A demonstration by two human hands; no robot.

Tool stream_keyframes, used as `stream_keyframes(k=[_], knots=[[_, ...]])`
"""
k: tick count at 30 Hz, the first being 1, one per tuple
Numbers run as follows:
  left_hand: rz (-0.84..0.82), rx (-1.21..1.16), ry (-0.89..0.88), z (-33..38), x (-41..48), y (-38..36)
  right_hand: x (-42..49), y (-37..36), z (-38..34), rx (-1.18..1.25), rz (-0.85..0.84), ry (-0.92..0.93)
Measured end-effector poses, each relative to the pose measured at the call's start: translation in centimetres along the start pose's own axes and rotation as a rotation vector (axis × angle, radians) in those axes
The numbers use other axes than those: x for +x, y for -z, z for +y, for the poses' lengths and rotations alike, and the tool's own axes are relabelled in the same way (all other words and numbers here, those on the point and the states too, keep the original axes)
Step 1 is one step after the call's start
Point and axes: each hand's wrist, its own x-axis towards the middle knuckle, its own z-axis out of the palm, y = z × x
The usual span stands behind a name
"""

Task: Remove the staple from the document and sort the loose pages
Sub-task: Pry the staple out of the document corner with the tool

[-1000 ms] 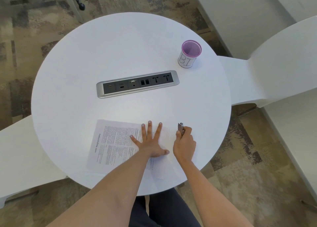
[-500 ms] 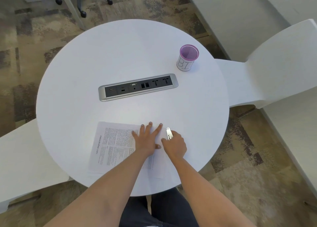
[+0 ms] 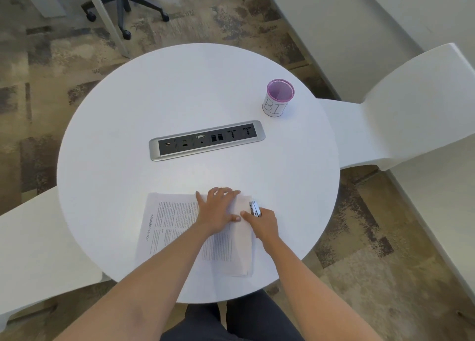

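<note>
A printed document (image 3: 177,227) lies on the near side of the round white table (image 3: 128,124), its pages turned sideways to me. My left hand (image 3: 218,212) presses flat on the far right part of the document, fingers spread toward its far edge. My right hand (image 3: 263,223) grips a small metal staple remover (image 3: 255,208) right at the document's far right corner, thumb close to my left thumb. The staple itself is too small to make out.
A silver socket strip (image 3: 207,140) is set into the table's middle. A purple-rimmed mesh cup (image 3: 277,98) with a white label stands at the far right. White benches flank the table left and right. An office chair base stands on the carpet beyond.
My right hand has carried the staple remover leftward to the document's corner, beside my left hand. My left hand's fingers have drawn closer together. The camera has tilted upward.
</note>
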Motion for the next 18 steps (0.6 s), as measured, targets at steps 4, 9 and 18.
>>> stream_keyframes(k=[4,9,18], knots=[[0.133,-0.211,0.002,0.5,0.1,3.4,-1.2,1.3,-1.5,0.045,-0.039,0.095],[0.129,-0.525,-0.021,2.1,-0.9,7.7,-3.0,2.6,-4.2,0.034,-0.010,0.231],[0.210,-0.762,-0.103,4.4,-3.9,12.6,-7.2,4.2,-9.4,0.018,0.176,0.518]])
